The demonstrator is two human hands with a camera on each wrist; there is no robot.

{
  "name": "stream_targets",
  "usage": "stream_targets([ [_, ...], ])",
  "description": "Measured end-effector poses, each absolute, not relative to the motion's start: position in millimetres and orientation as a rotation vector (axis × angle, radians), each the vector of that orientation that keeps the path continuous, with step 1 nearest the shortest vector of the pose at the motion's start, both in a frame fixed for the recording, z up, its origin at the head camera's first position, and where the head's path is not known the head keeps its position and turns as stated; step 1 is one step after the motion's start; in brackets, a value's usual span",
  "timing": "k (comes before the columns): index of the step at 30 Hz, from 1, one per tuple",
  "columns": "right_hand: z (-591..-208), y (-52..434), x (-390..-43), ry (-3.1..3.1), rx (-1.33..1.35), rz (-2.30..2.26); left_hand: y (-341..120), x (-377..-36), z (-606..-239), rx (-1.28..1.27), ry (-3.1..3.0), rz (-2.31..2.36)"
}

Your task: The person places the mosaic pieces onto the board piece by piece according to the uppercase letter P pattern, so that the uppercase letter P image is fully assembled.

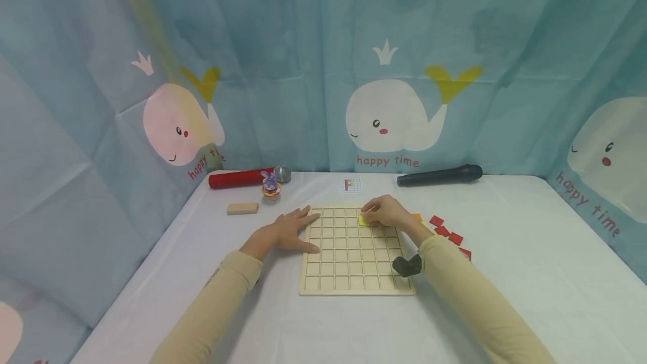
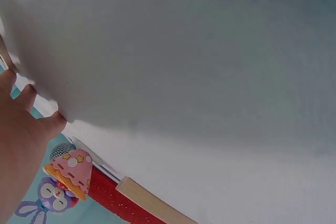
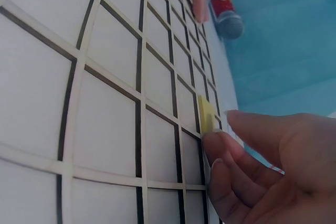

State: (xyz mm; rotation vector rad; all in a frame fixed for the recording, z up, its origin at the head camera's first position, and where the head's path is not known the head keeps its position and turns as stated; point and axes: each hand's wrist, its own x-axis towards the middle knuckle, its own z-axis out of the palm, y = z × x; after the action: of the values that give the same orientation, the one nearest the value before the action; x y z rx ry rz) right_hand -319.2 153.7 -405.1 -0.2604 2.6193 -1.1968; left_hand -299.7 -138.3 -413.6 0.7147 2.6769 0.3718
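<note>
A pale wooden grid board (image 1: 327, 285) lies on the white table. My left hand (image 1: 289, 233) rests at its left edge, fingers spread, thumb and fingertips on the border; the left wrist view shows only part of this hand (image 2: 23, 129). At the board's far row, my right hand (image 1: 388, 212) pinches a small yellow square tile (image 1: 361, 221) over a cell. In the right wrist view, the curled fingertips touch the lower end of the yellow tile (image 3: 206, 115), with the thumb close beside it. Several red tiles (image 1: 456, 238) and an orange tile (image 1: 417, 217) lie right of the board.
Beyond the board lies a small printed pattern card (image 1: 350, 185). A red microphone (image 1: 237, 178), a purple rabbit toy (image 1: 270, 185) and a wooden block (image 1: 242, 208) are at the back left. A black microphone (image 1: 440, 176) lies at the back right, before a whale-print curtain (image 1: 303, 72).
</note>
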Motion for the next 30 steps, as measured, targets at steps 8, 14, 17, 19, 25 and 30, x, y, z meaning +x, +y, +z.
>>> stream_targets([
  [8, -410.1, 171.4, -322.6, 2.469, -0.246, -1.312, -137.8, -299.4, -414.6, 0.709, 2.669, 0.375],
  [14, -405.0, 195.0, -322.0, 2.43, -0.272, -1.346, -137.4, -301.1, -414.3, 0.698, 2.672, 0.354],
  [17, -401.4, 207.7, -318.7, 2.392, -0.25, -1.388, -137.1, -301.7, -414.1, 0.701, 2.678, 0.348],
  [19, -399.3, 215.8, -315.8, 2.384, -0.237, -1.4, -137.2, -302.2, -414.6, 0.701, 2.681, 0.346],
  [25, -400.2, 236.6, -310.7, 2.383, -0.192, -1.41, -137.5, -302.8, -415.7, 0.692, 2.684, 0.345],
  [30, -402.9, 250.6, -311.9, 2.415, -0.141, -1.403, -137.6, -302.4, -415.6, 0.698, 2.681, 0.348],
])
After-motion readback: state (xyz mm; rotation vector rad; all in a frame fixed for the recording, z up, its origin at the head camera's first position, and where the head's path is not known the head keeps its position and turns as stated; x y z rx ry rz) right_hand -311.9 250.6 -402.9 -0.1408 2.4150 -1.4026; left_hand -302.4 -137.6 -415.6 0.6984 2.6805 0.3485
